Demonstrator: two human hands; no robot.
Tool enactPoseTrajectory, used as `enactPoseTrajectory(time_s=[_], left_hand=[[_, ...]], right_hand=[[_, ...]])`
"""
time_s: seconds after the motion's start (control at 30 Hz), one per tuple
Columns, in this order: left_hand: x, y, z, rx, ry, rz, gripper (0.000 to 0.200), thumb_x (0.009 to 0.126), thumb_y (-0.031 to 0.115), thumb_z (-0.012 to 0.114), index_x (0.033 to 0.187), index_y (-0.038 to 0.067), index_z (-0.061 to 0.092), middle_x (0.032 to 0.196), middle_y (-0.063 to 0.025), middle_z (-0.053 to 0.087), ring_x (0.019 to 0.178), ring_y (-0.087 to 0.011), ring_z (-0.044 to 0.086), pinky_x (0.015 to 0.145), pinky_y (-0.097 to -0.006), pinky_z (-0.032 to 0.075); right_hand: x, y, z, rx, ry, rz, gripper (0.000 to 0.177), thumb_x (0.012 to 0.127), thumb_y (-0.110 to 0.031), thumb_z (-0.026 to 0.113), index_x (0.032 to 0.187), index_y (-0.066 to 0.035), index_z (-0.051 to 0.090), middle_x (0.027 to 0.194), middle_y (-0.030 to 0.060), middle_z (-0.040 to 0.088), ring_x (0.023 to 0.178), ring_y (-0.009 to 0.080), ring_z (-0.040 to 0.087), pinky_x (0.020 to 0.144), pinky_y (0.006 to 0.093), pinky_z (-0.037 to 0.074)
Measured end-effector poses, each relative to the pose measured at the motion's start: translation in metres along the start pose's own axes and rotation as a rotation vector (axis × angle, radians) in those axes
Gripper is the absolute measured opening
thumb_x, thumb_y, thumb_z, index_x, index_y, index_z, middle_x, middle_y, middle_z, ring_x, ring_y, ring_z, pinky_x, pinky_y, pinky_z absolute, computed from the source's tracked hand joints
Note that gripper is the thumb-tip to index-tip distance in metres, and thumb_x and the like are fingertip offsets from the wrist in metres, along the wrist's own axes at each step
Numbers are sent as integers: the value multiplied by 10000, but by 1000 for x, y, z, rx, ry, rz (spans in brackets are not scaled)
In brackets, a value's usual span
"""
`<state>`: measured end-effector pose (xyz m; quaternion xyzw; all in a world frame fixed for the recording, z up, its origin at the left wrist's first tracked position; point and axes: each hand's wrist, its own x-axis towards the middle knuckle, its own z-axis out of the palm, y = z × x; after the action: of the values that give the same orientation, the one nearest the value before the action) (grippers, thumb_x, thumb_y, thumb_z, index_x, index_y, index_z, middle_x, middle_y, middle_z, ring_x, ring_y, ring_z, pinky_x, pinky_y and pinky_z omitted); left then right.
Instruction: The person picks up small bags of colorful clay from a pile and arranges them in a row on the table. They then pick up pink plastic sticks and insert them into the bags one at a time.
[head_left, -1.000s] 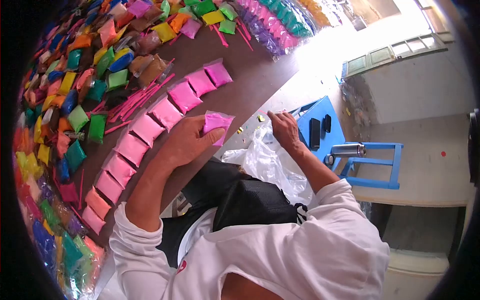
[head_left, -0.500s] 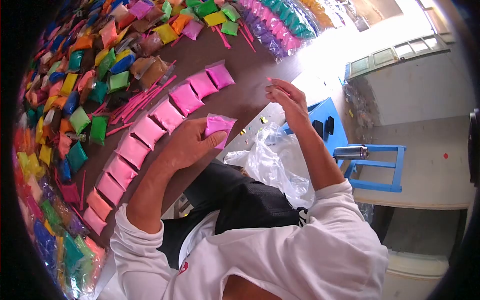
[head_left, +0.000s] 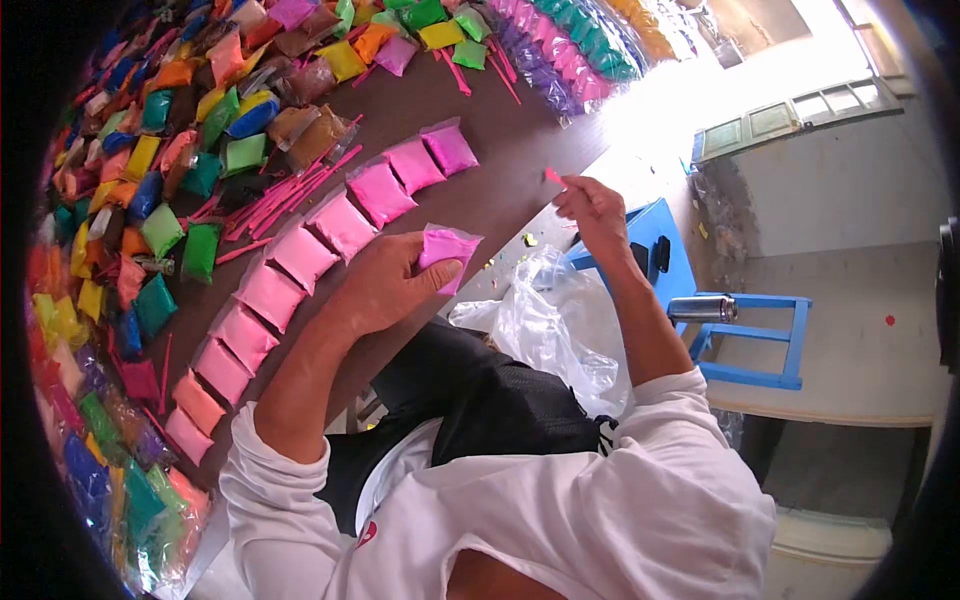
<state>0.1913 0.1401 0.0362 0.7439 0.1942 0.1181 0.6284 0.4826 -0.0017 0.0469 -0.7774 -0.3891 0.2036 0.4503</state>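
My left hand (head_left: 385,280) is closed on a small purple-pink clay packet (head_left: 447,252), thumb on its face, just over the table's near edge. Farther right, my right hand (head_left: 598,212) is raised with its fingers pinched. Out of that pinch pokes the end of a thin pink stick (head_left: 555,178); its other part is hidden by the fingers. Beyond my left hand runs a curved row of filled packets, from a magenta packet (head_left: 449,147) through pale pink packets (head_left: 300,255) to an orange-pink packet (head_left: 199,400).
Loose pink sticks (head_left: 285,200) lie behind the row. A big heap of many-coloured packets (head_left: 160,180) covers the table's left. Bagged packets (head_left: 570,50) stand at the far end. Below the edge are a clear plastic bag (head_left: 550,320) and a blue stool (head_left: 655,225); a steel flask (head_left: 703,308) lies nearby.
My right hand has tilted slightly, and more of the pink stick's end shows. The packet stays in my left hand. The whole view has shifted a little.
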Motion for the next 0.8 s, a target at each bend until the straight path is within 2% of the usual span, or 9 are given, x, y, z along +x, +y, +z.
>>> enactPoseTrajectory(time_s=[0.07,0.1,0.13,0.3,0.43,0.53,0.63,0.73,0.8], left_hand=[[0,-5,4,-32,0,16,353,909,336,642,985,-9,658,812,-99,679,723,-152,617,688,-324,488],[-1,-7,6,-62,12,44,356,909,338,643,980,-10,658,809,-98,678,720,-149,615,683,-323,487],[0,-5,5,-92,32,74,359,909,341,644,974,-12,658,807,-97,678,717,-145,613,679,-322,486],[-1,5,0,-24,-14,-13,354,911,338,643,979,-10,660,814,-100,680,720,-138,609,680,-319,485],[0,-1,1,-39,-7,5,347,911,331,645,980,-8,660,819,-103,681,720,-145,609,684,-318,485],[-1,1,1,-49,-13,-2,347,911,330,642,973,-10,660,817,-104,679,718,-150,609,684,-317,484],[-1,1,0,-24,-10,7,346,912,328,637,978,-11,659,823,-106,680,724,-154,614,692,-322,487],[0,-3,0,-24,-6,39,345,913,327,633,983,-10,658,826,-106,681,730,-154,619,695,-327,490],[-1,2,-1,-34,-20,-11,334,912,316,636,986,-9,658,831,-107,683,730,-160,621,695,-329,490]], right_hand=[[23,51,-20,-489,324,-226,236,862,-50,548,1066,-13,660,752,148,677,677,215,667,660,319,526],[22,49,-30,-638,407,-228,224,841,-80,569,1030,-32,681,735,164,669,666,251,670,658,357,524],[24,44,-35,-568,406,-142,248,865,-79,543,1078,-27,658,760,153,687,688,255,684,654,365,527],[4,15,-24,-432,328,-222,279,914,-60,484,1164,6,592,866,152,712,747,249,703,689,341,543],[-10,10,-2,-198,47,-164,298,911,-45,515,1191,15,594,852,109,702,756,131,656,703,260,527],[-8,0,6,-287,59,-86,251,906,-68,542,1122,13,639,843,106,703,743,131,657,682,262,532],[-6,-1,7,-328,79,-150,222,894,-85,569,1064,17,667,819,100,707,718,139,665,657,263,534],[-6,7,11,-365,168,-273,179,857,-100,624,994,-6,689,741,139,684,659,194,674,640,311,515],[9,37,-2,-552,303,-269,171,866,-102,593,973,-10,689,726,149,677,636,214,674,635,336,523]])
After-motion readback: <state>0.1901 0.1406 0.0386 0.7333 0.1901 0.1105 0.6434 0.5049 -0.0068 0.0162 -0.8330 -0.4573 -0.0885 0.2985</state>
